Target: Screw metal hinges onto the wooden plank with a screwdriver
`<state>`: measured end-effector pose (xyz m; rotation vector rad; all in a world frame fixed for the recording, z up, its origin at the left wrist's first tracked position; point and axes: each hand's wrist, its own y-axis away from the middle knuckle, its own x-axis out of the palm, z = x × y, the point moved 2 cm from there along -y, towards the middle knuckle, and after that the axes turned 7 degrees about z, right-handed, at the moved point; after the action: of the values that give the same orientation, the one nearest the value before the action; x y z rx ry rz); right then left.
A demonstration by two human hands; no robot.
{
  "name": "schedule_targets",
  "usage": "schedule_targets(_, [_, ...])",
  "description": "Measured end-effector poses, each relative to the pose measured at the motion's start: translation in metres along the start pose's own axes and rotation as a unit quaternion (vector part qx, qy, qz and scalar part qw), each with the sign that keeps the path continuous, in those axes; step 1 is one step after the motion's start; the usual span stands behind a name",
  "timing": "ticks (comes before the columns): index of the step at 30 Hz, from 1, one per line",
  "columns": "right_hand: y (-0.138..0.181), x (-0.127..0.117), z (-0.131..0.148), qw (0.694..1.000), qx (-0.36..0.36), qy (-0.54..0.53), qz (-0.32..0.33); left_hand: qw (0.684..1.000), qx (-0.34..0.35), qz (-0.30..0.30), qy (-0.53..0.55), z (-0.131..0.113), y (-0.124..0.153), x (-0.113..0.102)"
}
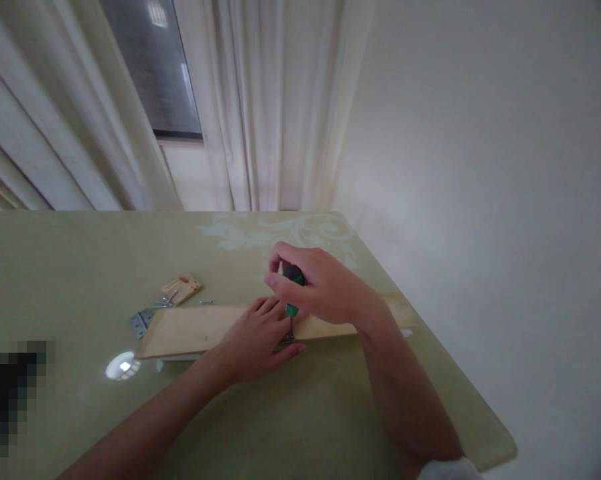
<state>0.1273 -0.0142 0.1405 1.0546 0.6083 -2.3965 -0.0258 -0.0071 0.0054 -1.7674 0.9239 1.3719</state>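
Note:
A long, pale wooden board lies across the table. My left hand holds it down near its middle, fingers over the top and thumb along the near edge. In my right hand is a screwdriver with a green and black handle, gripped from above. Its shaft points down, close to upright, beside my left fingers. The tip meets a small dark metal piece at the board's near edge, mostly covered by my left hand. Whether a screw sits under the tip I cannot tell.
Left of the board lie a grey metal hinge, several loose screws and a small wooden piece. Another screw rests behind the board. The table ends at a white wall on the right; curtains hang behind.

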Motion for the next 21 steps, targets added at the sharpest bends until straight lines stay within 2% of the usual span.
schedule_targets(1, [0.007,-0.006,0.004,0.996,0.047,0.079,-0.021,1.0,0.0,-0.001,0.021,0.001,0.0,-0.001])
schedule_targets(3, [0.019,-0.014,0.013,0.983,0.087,0.161,-0.029,0.997,0.007,-0.008,0.077,0.003,0.0,-0.004])
schedule_targets(6, [0.032,-0.016,0.023,0.987,0.039,0.156,0.01,0.979,0.01,-0.042,0.202,0.004,0.001,-0.016])
schedule_targets(10, [0.04,-0.016,0.029,0.988,-0.002,0.153,0.013,0.937,-0.026,-0.064,0.343,0.002,0.003,-0.037])
schedule_targets(13, [0.04,-0.016,0.029,0.982,0.025,0.187,-0.006,0.923,-0.041,-0.033,0.38,0.002,-0.001,-0.046])
schedule_targets(16, [0.039,-0.017,0.029,0.971,0.071,0.226,-0.039,0.907,-0.039,-0.028,0.419,0.006,-0.009,-0.048])
schedule_targets(19, [0.039,-0.016,0.03,0.975,0.045,0.216,-0.034,0.896,-0.029,-0.032,0.443,0.014,-0.013,-0.044])
schedule_targets(21, [0.04,-0.016,0.032,0.978,0.013,0.204,-0.025,0.898,-0.011,0.001,0.441,0.018,-0.014,-0.039])
